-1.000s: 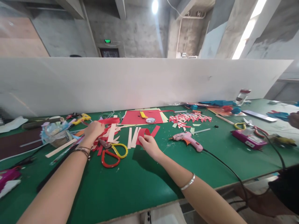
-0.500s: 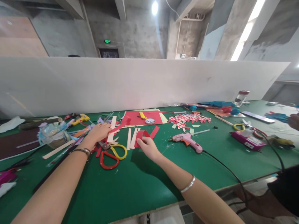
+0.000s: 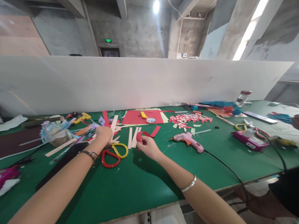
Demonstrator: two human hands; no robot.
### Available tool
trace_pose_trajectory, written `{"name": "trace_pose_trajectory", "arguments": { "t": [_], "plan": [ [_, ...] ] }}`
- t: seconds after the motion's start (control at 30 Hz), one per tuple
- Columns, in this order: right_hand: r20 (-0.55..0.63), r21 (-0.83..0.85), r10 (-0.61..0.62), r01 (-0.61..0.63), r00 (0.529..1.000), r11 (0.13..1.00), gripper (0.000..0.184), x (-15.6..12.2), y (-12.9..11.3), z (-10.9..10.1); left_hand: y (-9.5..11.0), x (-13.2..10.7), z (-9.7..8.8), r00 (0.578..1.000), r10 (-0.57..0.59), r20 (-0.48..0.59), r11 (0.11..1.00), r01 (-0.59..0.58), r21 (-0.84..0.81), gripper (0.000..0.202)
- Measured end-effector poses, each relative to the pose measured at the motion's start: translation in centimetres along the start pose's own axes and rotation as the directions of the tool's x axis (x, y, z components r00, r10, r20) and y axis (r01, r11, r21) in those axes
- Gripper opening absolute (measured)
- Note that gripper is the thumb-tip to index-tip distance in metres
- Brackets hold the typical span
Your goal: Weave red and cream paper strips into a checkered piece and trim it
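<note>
My left hand (image 3: 103, 134) is closed on a red paper strip (image 3: 105, 118), which stands up above the fingers over a pile of paper scraps. My right hand (image 3: 149, 148) pinches a curled red paper strip (image 3: 144, 134), its loose end pointing up and right. Several pale strips (image 3: 130, 137) lie between the hands. Just below my left hand are scissors (image 3: 111, 158) with one red and one yellow handle, their blades partly hidden. Behind the hands, red paper sheets (image 3: 130, 117) carry a yellow cutter (image 3: 143, 115) and a round patterned disc (image 3: 151, 120).
A pink glue gun (image 3: 188, 139) with a black cord lies to the right, near red-and-white woven paper pieces (image 3: 184, 119). Farther right are a magenta box (image 3: 249, 141), a bottle (image 3: 243, 98) and a co-worker's hand (image 3: 295, 121). A white partition (image 3: 144, 84) closes the table's back.
My left hand has closed and turned, and its red strip now stands upright instead of stretching right over the sheets. My right hand still holds its curled strip, nearly in place.
</note>
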State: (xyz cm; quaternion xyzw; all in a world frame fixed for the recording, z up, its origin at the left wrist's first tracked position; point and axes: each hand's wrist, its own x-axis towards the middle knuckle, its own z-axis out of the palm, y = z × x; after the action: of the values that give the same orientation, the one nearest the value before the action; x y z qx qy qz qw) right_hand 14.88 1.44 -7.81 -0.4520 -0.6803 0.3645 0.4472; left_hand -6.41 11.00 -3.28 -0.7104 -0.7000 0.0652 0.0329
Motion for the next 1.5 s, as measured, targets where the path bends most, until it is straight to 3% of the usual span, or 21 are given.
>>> {"name": "trace_pose_trajectory", "arguments": {
  "t": [0.13,0.2,0.27,0.3,0.37,0.43,0.5,0.57,0.63,0.7,0.77,0.9,0.97,1.07,1.13,1.27,1.4,1.5],
  "plan": [
    [0.060,-0.106,-0.046,0.052,0.997,0.993,0.012,-0.1,-0.3,-0.4,1.0,-1.3,-1.5,1.000,-0.022,-0.021,0.997,0.023,0.078,0.041],
    [0.108,-0.157,-0.069,0.085,0.992,0.984,0.009,-0.3,-0.8,-1.0,1.5,-2.8,-2.6,0.994,0.075,-0.081,0.994,-0.068,0.087,0.057],
    [0.172,-0.251,-0.097,0.139,0.980,0.958,0.011,-0.9,-1.7,-1.9,2.3,-4.8,-3.5,0.958,0.250,-0.139,0.967,-0.241,0.082,0.073],
    [0.210,-0.323,-0.116,0.180,0.971,0.929,0.013,-1.3,-2.2,-2.4,2.8,-6.0,-3.7,0.911,0.380,-0.161,0.925,-0.373,0.075,0.075],
    [0.311,-0.534,-0.171,0.321,0.935,0.782,0.012,-2.5,-3.3,-3.5,3.9,-8.4,-3.8,0.664,0.681,-0.308,0.710,-0.702,0.056,0.064],
    [0.388,-0.655,-0.236,0.447,0.891,0.610,0.009,-3.9,-4.2,-4.7,5.0,-10.7,-3.1,0.491,0.784,-0.380,0.553,-0.830,0.069,0.040],
    [0.452,-0.683,-0.310,0.548,0.836,0.483,0.011,-5.3,-4.5,-5.9,5.9,-12.5,-1.9,0.392,0.815,-0.427,0.477,-0.872,0.109,0.019],
    [0.495,-0.671,-0.385,0.624,0.779,0.400,0.017,-6.7,-4.1,-7.0,6.7,-13.6,-0.4,0.316,0.819,-0.479,0.460,-0.861,0.218,0.022],
    [0.500,-0.651,-0.435,0.656,0.749,0.382,0.022,-7.8,-3.4,-8.0,7.2,-14.4,1.0,0.227,0.829,-0.512,0.427,-0.847,0.316,0.024],
    [0.475,-0.638,-0.457,0.652,0.752,0.409,0.026,-8.7,-2.4,-9.0,7.3,-14.8,2.0,0.174,0.839,-0.516,0.403,-0.836,0.372,0.022],
    [0.439,-0.631,-0.455,0.627,0.775,0.457,0.027,-9.4,-1.5,-10.0,7.1,-15.1,2.7,0.174,0.848,-0.500,0.398,-0.833,0.385,0.021],
    [0.417,-0.614,-0.392,0.572,0.820,0.544,0.023,-10.4,0.1,-11.7,6.4,-15.4,3.2,0.226,0.854,-0.468,0.420,-0.831,0.365,0.020],
    [0.424,-0.658,-0.355,0.553,0.833,0.512,0.018,-10.7,0.3,-11.7,6.4,-15.6,3.4,0.232,0.855,-0.464,0.428,-0.821,0.378,0.021],
    [0.441,-0.750,-0.319,0.540,0.839,0.383,0.011,-11.1,-0.3,-10.0,7.4,-16.1,3.6,0.243,0.856,-0.456,0.440,-0.806,0.396,0.022],
    [0.480,-0.743,-0.298,0.563,0.825,0.361,0.020,-11.1,-0.8,-7.9,8.4,-16.7,3.8,0.282,0.844,-0.455,0.465,-0.808,0.362,0.022],
    [0.511,-0.694,-0.262,0.573,0.819,0.436,0.012,-10.8,-1.0,-4.6,9.6,-17.9,4.1,0.374,0.787,-0.491,0.520,-0.830,0.201,0.029],
    [0.505,-0.635,-0.240,0.545,0.829,0.547,0.021,-10.4,-0.4,-4.2,8.5,-18.7,4.5,0.480,0.723,-0.496,0.583,-0.809,0.067,0.031],
    [0.510,-0.598,-0.232,0.536,0.828,0.596,0.022,-10.4,-0.3,-4.7,6.8,-19.3,4.8,0.536,0.689,-0.488,0.609,-0.793,-0.011,0.031]
  ]
}}
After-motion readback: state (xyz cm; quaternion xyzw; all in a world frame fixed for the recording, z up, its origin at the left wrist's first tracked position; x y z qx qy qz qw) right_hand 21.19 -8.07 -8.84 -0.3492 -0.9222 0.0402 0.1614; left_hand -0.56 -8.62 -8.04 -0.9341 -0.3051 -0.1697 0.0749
